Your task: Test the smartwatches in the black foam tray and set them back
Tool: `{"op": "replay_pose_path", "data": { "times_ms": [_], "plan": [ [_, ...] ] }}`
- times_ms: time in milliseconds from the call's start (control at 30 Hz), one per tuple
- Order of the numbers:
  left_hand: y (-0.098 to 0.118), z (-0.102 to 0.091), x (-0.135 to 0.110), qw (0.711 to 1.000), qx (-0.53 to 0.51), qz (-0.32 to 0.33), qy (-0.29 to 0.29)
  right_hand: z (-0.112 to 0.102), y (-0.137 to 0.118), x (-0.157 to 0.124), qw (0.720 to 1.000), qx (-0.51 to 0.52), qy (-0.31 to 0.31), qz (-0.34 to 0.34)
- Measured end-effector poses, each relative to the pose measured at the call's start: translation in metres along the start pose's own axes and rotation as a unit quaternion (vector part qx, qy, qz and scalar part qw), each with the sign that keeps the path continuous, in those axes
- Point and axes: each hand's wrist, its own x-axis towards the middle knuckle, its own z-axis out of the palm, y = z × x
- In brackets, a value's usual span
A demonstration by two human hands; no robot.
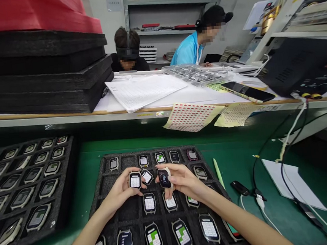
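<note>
My left hand (123,189) is closed around a strapless smartwatch (135,180) whose lit screen shows a white grid. In my right hand (182,180), fingers and thumb grip a second smartwatch (164,178) with a dark screen and a small coloured figure. Both are held just above a black foam tray (114,212) divided into compartments. Between the hands, another watch (147,176) lies tilted in the tray. Below them sit more watches, one showing a white grid (149,203) and one showing green and white blocks (153,239). My right fingers partly cover a watch (170,202).
A second foam tray of watches (32,176) stands at left. To the right lie a pale green pen (218,173), a small black device (240,188), cables (260,202) and white paper (293,181). A shelf edge (142,114) crosses ahead; two people sit beyond it.
</note>
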Motion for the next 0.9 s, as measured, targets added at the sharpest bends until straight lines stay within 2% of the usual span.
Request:
{"op": "replay_pose_path", "data": {
  "times_ms": [900],
  "plan": [
    [-0.0001,-0.0018,0.0,1.0,0.011,0.002,0.006,0.0023,-0.0033,-0.0006,1.0,0.003,-0.006,-0.016]
  ]
}}
